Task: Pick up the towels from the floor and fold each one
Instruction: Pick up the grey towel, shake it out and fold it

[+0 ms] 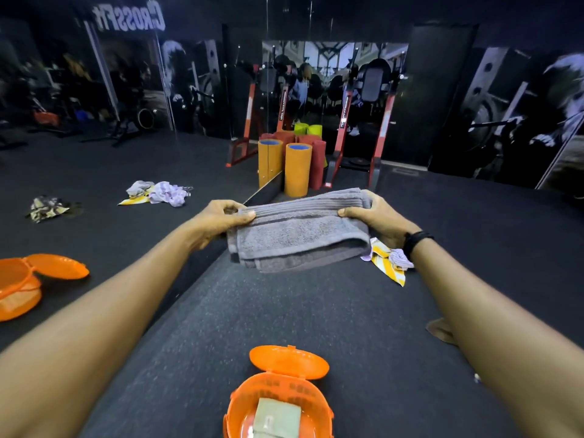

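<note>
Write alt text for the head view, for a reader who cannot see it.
Both hands, left hand and right hand, hold a folded grey towel above a dark gym floor. An open orange basket below holds a folded cloth; crumpled towels lie nearby.

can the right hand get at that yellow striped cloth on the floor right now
Probably not yet. The right hand has its grip on the grey towel, shared with the left hand. The yellow striped cloth lies just below, otherwise unblocked.

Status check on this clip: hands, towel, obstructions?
Left hand and right hand grip folded grey terry towel by its ends. Held above floor. Nothing blocking.
</note>
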